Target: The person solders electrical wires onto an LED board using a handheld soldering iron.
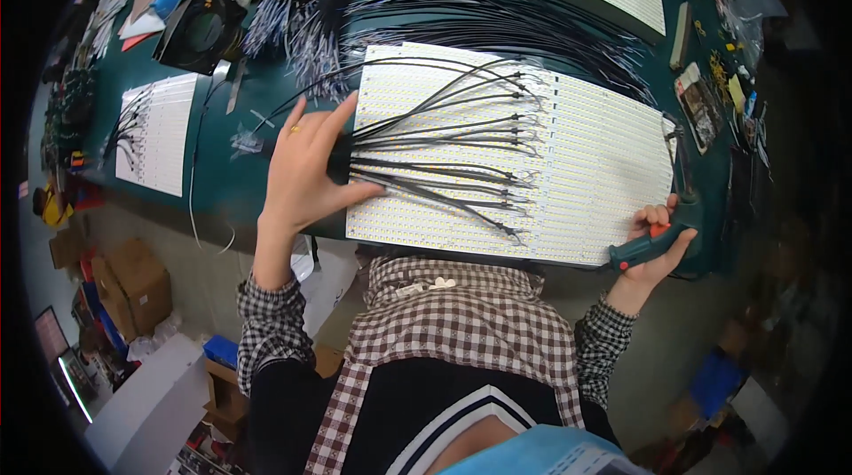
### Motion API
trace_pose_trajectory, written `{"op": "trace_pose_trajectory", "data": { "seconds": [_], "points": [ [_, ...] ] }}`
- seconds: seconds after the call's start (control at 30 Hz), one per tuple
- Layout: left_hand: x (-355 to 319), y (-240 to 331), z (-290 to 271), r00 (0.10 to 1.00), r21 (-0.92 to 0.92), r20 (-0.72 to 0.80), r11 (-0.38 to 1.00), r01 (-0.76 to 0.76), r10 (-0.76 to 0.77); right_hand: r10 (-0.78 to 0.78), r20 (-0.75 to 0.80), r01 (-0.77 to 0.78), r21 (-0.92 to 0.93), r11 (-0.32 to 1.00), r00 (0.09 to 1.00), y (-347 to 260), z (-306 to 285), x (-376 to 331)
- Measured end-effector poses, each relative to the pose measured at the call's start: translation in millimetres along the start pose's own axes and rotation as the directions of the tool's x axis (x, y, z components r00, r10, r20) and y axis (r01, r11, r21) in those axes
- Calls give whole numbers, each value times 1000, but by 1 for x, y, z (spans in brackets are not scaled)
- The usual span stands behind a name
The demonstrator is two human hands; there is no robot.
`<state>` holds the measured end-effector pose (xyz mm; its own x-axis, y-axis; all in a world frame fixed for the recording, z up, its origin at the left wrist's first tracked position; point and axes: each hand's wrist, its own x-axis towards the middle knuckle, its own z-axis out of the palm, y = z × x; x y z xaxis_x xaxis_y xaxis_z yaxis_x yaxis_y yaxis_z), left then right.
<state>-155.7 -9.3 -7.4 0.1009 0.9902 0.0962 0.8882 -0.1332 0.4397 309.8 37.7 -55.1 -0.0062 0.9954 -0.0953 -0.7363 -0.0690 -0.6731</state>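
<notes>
Thin black cables (426, 143) fan over a white dotted panel (603, 173) on the green table (232, 186). Your left hand (306, 155), spread wide, spans their left side; your right hand (655, 273) grips a green pistol-shaped tool (646, 249).

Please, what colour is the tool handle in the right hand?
The handle is dark green with red parts, seen best in the head view.

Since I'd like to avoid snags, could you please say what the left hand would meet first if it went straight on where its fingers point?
The left hand would probably meet the single black cable arching just ahead, then the pale-ended wire bundle, though depth is unclear.
</notes>
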Motion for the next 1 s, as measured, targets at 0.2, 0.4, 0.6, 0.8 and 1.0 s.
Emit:
{"op": "trace_pose_trajectory", "data": {
  "seconds": [0.2,0.4,0.6,0.8,1.0],
  "points": [
    [17,-3,-1,992,-72,-68,991,-109,105,-16,-48,13,-67,998,999,-10,8,-14],
    [2,14,5,994,-89,99,995,-42,51,-14,-18,14,-36,999,1000,-32,3,-49],
    [6,9,16,994,-294,2,950,-102,107,-39,-47,34,-97,995,998,-28,1,-55],
    [-33,15,21,1000,-94,-8,996,-11,11,-51,-6,51,-86,995,999,-17,2,-54],
    [-58,-12,38,997,-98,-80,995,4,-12,-29,-14,29,-22,999,999,-13,19,-42]
  ]
}}
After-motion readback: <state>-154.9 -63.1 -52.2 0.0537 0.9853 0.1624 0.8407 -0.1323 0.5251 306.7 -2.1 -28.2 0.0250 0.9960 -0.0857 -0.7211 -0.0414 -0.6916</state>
